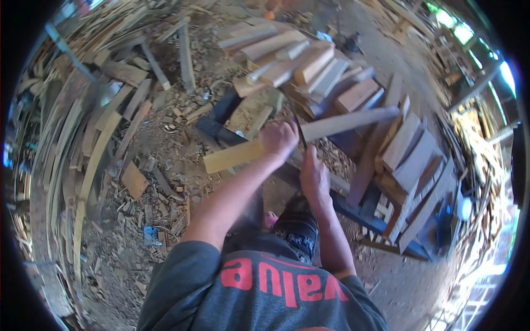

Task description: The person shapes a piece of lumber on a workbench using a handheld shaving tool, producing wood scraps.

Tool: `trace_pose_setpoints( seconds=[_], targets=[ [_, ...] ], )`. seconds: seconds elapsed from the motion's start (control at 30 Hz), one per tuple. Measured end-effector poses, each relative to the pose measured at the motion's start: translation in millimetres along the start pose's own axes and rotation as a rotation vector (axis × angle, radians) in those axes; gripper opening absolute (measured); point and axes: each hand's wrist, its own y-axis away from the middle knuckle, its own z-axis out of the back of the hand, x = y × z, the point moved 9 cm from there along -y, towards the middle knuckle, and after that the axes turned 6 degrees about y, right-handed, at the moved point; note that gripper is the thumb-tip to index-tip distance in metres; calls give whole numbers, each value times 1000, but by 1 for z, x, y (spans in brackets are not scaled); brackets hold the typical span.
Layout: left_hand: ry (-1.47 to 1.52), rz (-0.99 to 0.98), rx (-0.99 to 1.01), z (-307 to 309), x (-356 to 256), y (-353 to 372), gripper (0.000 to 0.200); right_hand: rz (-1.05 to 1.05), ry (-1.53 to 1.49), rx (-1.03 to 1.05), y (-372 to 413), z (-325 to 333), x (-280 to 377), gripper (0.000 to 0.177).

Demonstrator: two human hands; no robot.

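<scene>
A pale wooden board (348, 124) lies slantwise in front of me, its yellowish end (229, 158) toward the left. My left hand (279, 139) is closed over the board near its middle. Just right of it, my right hand (315, 175) is closed around the near end of a tool with a thin dark blade (302, 132). That blade crosses the board close beside my left hand, pointing away from me. Seen nearly edge-on, it does not show whether it is a saw or a knife; its handle is hidden in my fist.
Cut wooden blocks (309, 66) are piled beyond the board, with more boards (408, 146) stacked at the right. A dark frame (221, 129) stands beneath the work. Long wood strips (91, 176) lie at the left, and chips and scraps (160, 204) litter the ground.
</scene>
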Motion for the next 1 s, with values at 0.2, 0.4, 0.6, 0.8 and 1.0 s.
trace_pose_setpoints(
  seconds=[0.2, 0.4, 0.6, 0.8, 1.0],
  targets=[
    [120, 24, 66, 3, 0, 2, 56, 32, -12, -27, 43, 19, -2, 10],
    [156, 56, 81, 1, 4, 3, 55, 86, -50, -146, 3, 15, 11, 9],
    [176, 27, 137, 4, 0, 4, 55, 9, -7, -37, 53, 23, -3, 11],
    [170, 33, 120, 3, 1, 5, 58, 85, -13, -128, 15, 17, 12, 11],
    [192, 46, 178, 5, 1, 5, 56, -48, -11, 19, 46, 20, 0, 15]
  ],
)
